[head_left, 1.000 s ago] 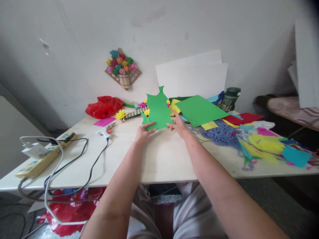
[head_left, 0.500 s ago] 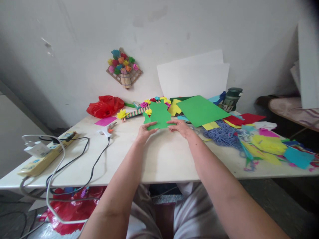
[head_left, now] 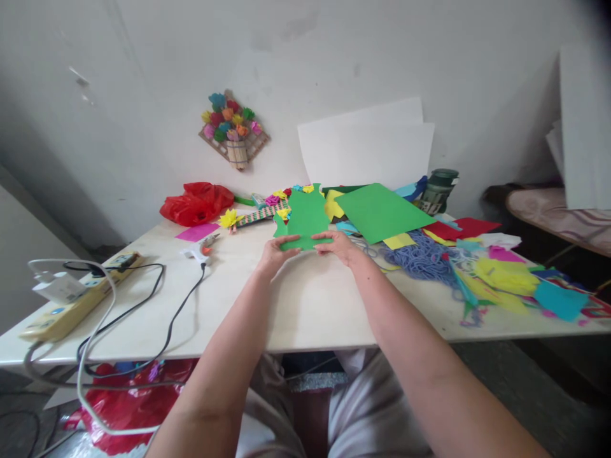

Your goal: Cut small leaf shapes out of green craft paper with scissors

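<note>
A green craft sheet (head_left: 308,213) with jagged, cut edges is pinched along its near edge between my two hands. My left hand (head_left: 278,254) grips the near left corner with thumb and fingers. On the near right part of that edge, my right hand (head_left: 341,247) has its fingers closed. Behind and left of the sheet lies a striped woven strip (head_left: 262,215) with a yellow paper flower (head_left: 230,219) at its end. More small paper flowers (head_left: 273,199) peek out past the sheet's far left edge; the sheet hides what is beneath.
Left are a glue gun (head_left: 196,253), its black cord, a power strip (head_left: 71,312) and a red plastic bag (head_left: 198,203). A large green sheet (head_left: 382,213), blue yarn (head_left: 420,257), paper scraps (head_left: 506,277) and a dark bottle (head_left: 438,191) stand or lie to the right.
The cut green sheet covers more of the flowers behind it, and its far edge reaches higher. My right hand is slightly closer to my left. The whole view has shifted a little.
</note>
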Tool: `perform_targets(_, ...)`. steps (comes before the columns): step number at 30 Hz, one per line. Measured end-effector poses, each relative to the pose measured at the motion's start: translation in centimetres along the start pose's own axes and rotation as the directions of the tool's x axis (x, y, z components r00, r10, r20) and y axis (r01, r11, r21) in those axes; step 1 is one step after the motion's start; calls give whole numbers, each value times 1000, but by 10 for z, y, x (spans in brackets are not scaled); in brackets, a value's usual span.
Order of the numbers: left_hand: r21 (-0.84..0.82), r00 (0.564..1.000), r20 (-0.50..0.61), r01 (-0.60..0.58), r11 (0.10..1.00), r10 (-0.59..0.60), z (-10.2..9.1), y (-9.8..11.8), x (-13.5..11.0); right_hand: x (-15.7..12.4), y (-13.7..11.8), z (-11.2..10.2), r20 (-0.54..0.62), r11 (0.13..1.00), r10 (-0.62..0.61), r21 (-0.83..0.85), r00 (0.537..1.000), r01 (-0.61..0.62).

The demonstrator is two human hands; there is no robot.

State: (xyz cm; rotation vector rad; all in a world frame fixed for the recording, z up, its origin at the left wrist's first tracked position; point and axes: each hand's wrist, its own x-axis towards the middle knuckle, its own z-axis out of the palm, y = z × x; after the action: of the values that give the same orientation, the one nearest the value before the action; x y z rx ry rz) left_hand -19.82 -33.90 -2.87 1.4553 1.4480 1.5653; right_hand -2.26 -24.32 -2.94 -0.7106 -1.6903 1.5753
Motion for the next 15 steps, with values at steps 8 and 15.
perform_targets(8,-146,998,-26,47,988,-52,-2,-3,3,-3,-5,6,-7,985,-105,-138,994,103)
perform_targets(15,-140,996,-41,70,988,-77,-2,-2,4,1,-6,5,-26,936,-256,-256,966,241)
